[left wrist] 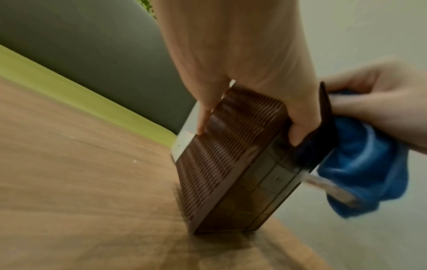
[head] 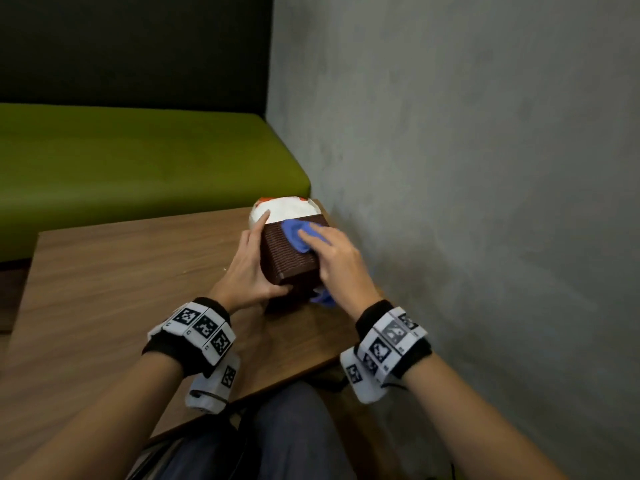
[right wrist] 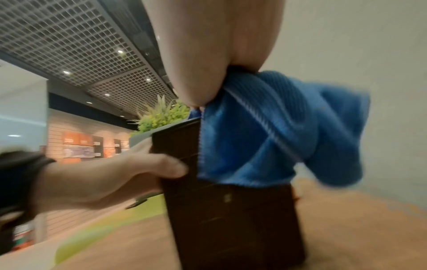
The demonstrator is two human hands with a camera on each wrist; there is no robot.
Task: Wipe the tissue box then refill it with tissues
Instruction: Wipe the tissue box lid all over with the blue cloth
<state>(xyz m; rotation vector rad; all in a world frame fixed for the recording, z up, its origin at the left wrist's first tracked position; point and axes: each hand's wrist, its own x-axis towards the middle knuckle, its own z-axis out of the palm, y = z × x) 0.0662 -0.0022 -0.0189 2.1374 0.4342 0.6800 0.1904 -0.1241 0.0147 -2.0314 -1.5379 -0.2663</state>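
A dark brown ribbed tissue box (head: 289,258) stands tilted on the wooden table (head: 121,289) close to the wall. My left hand (head: 254,266) grips it, fingers along its left side and thumb round the near end (left wrist: 298,131). My right hand (head: 337,265) holds a blue cloth (head: 294,233) and presses it on the box's upper face. In the right wrist view the cloth (right wrist: 265,137) hangs over the box's (right wrist: 231,219) top edge. Just behind the box lies a white tissue pack (head: 287,209) with orange print.
A green bench seat (head: 138,161) with a dark backrest runs behind the table. A grey wall (head: 450,168) stands right beside the box. My legs (head: 284,438) sit under the table's near edge.
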